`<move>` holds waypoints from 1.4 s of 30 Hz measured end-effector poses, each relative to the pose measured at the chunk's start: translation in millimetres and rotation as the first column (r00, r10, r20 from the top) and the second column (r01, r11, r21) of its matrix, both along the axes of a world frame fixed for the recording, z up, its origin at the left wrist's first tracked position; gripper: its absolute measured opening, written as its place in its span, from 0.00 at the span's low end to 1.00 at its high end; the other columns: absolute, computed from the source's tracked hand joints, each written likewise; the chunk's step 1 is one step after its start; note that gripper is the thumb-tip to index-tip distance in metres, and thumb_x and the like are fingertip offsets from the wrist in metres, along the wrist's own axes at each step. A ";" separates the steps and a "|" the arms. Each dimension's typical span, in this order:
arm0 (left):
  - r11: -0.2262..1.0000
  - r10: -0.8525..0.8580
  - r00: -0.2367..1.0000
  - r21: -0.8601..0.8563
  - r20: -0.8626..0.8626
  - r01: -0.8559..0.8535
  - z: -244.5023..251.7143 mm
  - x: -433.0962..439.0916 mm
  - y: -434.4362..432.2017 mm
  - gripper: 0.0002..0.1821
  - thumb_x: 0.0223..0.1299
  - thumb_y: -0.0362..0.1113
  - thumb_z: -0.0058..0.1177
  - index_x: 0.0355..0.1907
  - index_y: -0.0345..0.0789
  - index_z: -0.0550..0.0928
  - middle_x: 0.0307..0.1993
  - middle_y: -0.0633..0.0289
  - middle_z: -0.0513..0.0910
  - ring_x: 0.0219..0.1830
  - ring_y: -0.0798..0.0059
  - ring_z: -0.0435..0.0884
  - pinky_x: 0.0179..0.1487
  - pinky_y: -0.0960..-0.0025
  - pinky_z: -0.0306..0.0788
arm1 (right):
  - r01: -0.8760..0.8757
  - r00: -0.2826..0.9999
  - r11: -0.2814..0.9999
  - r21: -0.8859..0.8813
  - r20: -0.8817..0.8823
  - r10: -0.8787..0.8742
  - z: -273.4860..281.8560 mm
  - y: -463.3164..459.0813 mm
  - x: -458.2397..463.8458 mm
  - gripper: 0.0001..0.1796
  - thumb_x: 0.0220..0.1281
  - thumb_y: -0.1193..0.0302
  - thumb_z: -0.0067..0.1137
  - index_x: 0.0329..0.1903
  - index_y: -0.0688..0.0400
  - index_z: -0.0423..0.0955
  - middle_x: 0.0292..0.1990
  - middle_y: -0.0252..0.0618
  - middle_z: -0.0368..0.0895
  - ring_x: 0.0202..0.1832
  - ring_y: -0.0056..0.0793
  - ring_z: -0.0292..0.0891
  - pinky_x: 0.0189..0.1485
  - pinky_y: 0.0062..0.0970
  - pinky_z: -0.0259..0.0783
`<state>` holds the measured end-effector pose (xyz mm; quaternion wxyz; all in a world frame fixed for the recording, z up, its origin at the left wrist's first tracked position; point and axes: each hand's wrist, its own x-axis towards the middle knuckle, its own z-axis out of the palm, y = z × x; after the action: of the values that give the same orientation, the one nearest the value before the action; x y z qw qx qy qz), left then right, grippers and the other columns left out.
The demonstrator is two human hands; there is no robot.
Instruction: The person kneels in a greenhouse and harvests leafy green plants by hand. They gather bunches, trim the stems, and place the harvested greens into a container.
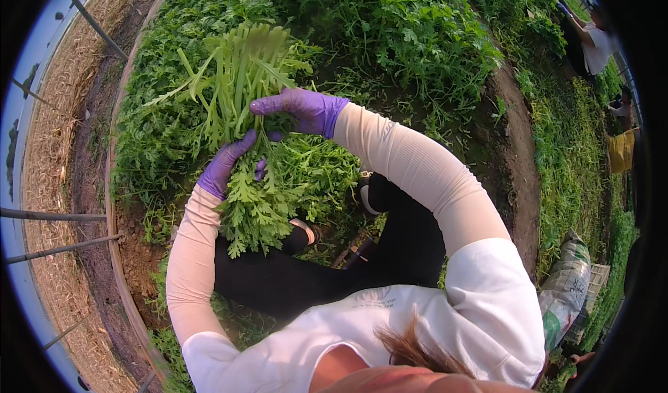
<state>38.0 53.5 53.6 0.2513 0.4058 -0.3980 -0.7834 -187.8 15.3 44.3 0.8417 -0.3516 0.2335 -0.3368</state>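
A thick bunch of leafy greens, apparently chrysanthemum greens [242,90], is held between my purple-gloved hands. Its pale stems point away from me, and its lobed leaves hang down over my black trousers. My left hand [229,161] wraps the bunch from the left at the leafy part, some fingertips showing through the leaves. From the right, my right hand [305,110] grips the stems, thumb across the top and other fingers partly hidden. A few loose stems stick out to the left. Below the hands lie more cut greens [318,168], beside my shoes.
Dense growing greens [407,22] stand ahead. A soil ridge [516,158] curves along the right. A wooden edge [112,184] and metal poles [57,215] border the left. Printed sacks [566,288] and a crate [592,299] lie right; other people [595,43] crouch farther off.
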 end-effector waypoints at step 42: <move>0.983 -0.181 0.813 0.116 0.553 0.140 -1.4 23.4 -23.1 0.35 0.51 0.29 0.67 0.63 0.29 0.70 0.44 0.55 0.85 0.41 0.72 0.86 0.46 0.71 0.81 | 0.301 -0.351 0.735 -0.607 -0.787 -0.507 -336.4 284.2 -307.9 0.17 0.60 0.68 0.62 0.52 0.56 0.75 0.48 0.48 0.78 0.51 0.49 0.75 0.54 0.40 0.71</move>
<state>61.3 30.4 52.2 0.0421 0.5916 -0.4593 -0.6613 -495.7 299.6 -292.1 0.1582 -0.4233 0.8572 -0.2469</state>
